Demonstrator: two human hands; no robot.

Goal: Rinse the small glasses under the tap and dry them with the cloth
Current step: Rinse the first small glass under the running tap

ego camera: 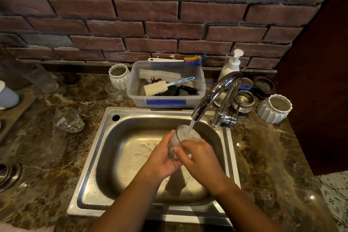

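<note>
Over the steel sink (105,158) I hold a small clear glass (179,138) under the running tap (212,98); water streams into its mouth. My left hand (162,158) grips the glass from the left and below. My right hand (199,156) wraps it from the right, thumb across its side. A second small glass (68,120) stands on the counter left of the sink. A third, smaller clear glass (115,92) stands next to the plastic tub. No cloth is in view.
A clear plastic tub (166,100) with brushes sits behind the sink. White ribbed cups (119,75) (275,108) stand at the back left and far right. A soap pump (232,64) and steel bowls (243,100) are behind the tap. Brick wall behind, dark cabinet right.
</note>
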